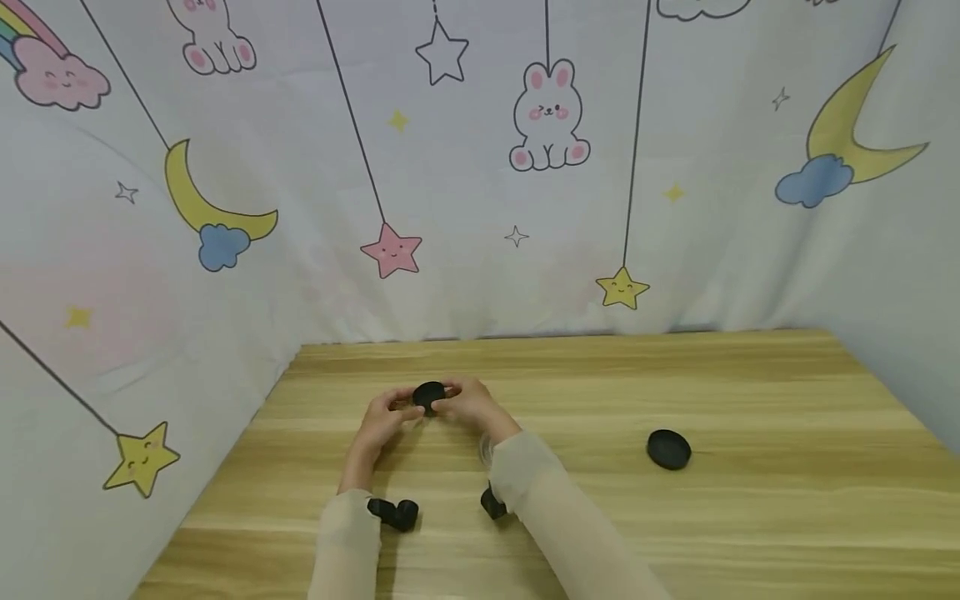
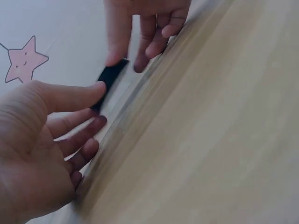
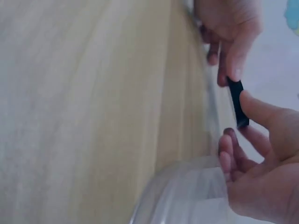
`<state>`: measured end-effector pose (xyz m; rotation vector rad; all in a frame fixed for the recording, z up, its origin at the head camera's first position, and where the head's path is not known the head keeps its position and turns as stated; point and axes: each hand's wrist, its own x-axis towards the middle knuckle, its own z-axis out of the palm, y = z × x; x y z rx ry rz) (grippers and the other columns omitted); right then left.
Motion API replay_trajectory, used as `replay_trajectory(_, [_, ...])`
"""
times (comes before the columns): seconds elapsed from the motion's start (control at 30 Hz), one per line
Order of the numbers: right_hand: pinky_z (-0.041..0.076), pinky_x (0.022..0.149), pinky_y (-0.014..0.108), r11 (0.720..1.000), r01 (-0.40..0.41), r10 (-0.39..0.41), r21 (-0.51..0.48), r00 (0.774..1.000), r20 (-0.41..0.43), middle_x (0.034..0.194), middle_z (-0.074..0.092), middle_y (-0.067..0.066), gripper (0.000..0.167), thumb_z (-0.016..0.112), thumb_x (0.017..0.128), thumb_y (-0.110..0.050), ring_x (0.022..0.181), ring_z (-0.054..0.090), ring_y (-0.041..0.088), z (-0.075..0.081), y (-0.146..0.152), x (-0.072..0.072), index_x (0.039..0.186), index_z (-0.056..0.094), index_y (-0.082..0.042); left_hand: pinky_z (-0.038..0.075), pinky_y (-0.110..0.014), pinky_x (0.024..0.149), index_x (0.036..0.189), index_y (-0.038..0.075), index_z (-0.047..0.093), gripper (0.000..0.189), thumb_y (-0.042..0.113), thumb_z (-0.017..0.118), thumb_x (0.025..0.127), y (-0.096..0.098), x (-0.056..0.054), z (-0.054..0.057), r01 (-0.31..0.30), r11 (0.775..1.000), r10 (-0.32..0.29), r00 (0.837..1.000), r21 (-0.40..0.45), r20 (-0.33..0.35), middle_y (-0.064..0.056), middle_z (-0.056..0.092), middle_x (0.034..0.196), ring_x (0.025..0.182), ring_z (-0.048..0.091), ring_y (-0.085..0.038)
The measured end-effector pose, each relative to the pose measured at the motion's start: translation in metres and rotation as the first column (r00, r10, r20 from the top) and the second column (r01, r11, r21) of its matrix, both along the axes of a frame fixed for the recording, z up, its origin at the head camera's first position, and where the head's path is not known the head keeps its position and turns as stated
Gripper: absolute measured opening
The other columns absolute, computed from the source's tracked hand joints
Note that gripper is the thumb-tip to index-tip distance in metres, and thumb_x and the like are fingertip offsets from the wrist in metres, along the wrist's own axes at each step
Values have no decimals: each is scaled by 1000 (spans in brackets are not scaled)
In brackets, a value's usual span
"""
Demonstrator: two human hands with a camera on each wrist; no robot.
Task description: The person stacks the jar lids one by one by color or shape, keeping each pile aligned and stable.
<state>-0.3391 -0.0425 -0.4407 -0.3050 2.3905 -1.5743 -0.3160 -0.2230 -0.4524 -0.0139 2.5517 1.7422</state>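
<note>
Both hands hold a shallow black round lid (image 1: 429, 395) between them over the far left part of the table. My left hand (image 1: 381, 422) pinches its left edge, with the thumb on the near side and fingers behind. From the opposite edge, my right hand (image 1: 471, 402) pinches it the same way. The wrist views show the lid (image 2: 111, 83) edge-on as a thin dark band, the thumbs pressing on it. A clear, transparent container (image 3: 187, 193) stands close by the right wrist; in the head view the right sleeve hides most of it.
Another black round lid (image 1: 669, 450) lies on the wooden table (image 1: 750, 533) to the right. A patterned cloth (image 1: 465, 183) hangs behind the table's far edge. Black wrist-worn devices (image 1: 401, 515) show beside both sleeves.
</note>
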Motion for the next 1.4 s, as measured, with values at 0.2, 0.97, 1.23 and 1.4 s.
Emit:
replay_trajectory(0.2, [52,95,43,992,22,-26,-121,999,-32,127,62,16,51,69,91,-24,118,59,33,4,24,2,138,55,-8,49,-39,88,131,5,59,48,20,72,88,21,6,14,21,998,-15,994,56,-106,-16,60,126,99,61,-22])
replay_trajectory(0.97, [54,90,38,998,-29,16,-58,975,-219,133,56,19,52,68,92,-29,115,57,30,70,168,84,134,53,-3,49,-22,83,120,-3,61,36,5,71,86,127,53,76,380,924,-343,869,36,-357,-23,62,115,85,57,-8])
replay_trajectory(1.23, [55,87,30,995,-94,85,-29,970,-228,128,59,20,49,71,89,-24,115,59,31,61,200,93,129,55,0,49,-18,76,114,-4,60,32,5,72,85,149,63,66,464,885,-430,843,32,-323,-24,61,103,80,55,-4])
replay_trajectory(1.4, [54,92,38,990,-142,142,18,958,-248,122,60,22,46,71,89,-20,112,60,31,52,216,95,125,56,4,48,-18,76,114,-3,59,34,7,73,85,163,67,54,481,876,-458,839,10,-293,-24,61,106,82,55,-5])
